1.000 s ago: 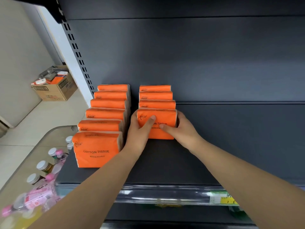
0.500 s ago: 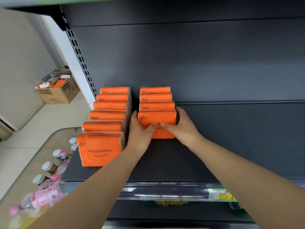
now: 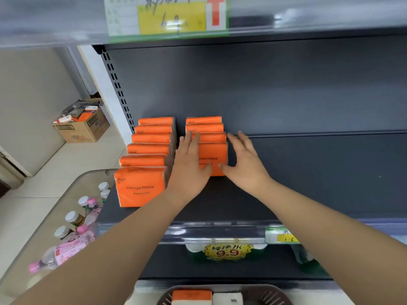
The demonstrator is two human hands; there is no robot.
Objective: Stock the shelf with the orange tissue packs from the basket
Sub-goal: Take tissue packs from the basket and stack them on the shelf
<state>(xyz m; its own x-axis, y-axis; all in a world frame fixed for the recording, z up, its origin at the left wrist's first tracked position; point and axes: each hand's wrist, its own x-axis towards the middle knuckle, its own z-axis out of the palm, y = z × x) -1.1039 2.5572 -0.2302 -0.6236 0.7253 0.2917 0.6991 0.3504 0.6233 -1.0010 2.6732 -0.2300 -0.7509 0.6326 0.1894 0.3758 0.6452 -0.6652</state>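
Both hands, which half a second earlier clasped the front orange tissue pack [image 3: 213, 158] of the right-hand row, had opened: the left hand [image 3: 191, 170] lay flat against its left edge, the right hand [image 3: 243, 165] spread just beside it. The pack stood upright on the dark shelf [image 3: 308, 183], fourth in its row beside a row of six. With one more orange pack [image 3: 191, 296] showing in the basket [image 3: 266, 294] below, restocking looked unfinished.
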